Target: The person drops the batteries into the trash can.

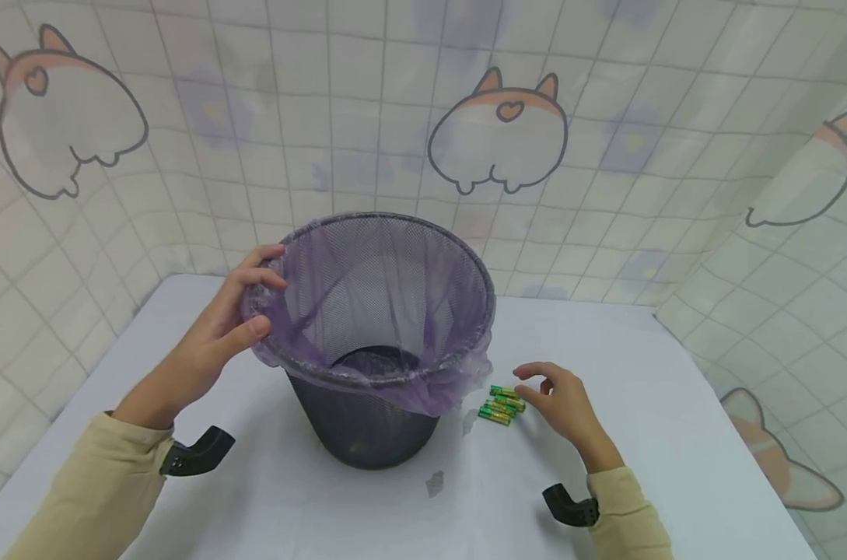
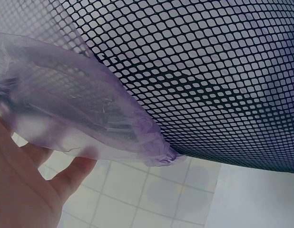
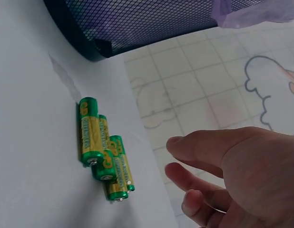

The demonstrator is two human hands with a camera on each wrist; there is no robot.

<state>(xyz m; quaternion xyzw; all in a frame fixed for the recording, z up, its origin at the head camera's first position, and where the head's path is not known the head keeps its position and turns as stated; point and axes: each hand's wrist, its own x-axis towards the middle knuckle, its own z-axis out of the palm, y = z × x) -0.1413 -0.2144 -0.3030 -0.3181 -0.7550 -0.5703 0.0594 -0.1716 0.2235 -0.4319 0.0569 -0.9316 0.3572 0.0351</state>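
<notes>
Grid-patterned sheeting [image 1: 367, 101], printed with cartoon animals [image 1: 498, 140], rises at twelve o'clock beyond a white worktop [image 1: 675, 435]. Near the middle stands a dark mesh bin [image 1: 367, 439], its wide round mouth uppermost; a sheer purple liner [image 1: 430, 395] covers the inside and folds out over the rim. At the bin's nine o'clock, the left hand [image 1: 209, 334] grips rim and liner, its fingertips lapping over the edge.

Four green-and-gold batteries [image 1: 498, 407] lie on the worktop at the bin's four o'clock, side by side in a staggered cluster. Seen from the head, their long axes run roughly from nine-thirty to three-thirty; from the right wrist, nearly twelve to six, with the visible metal tips facing about six. Just beside them, toward three o'clock, the right hand [image 1: 559, 400] hovers with thumb and forefinger apart, holding nothing. Beige sleeves [image 1: 90, 482] cover both forearms.
</notes>
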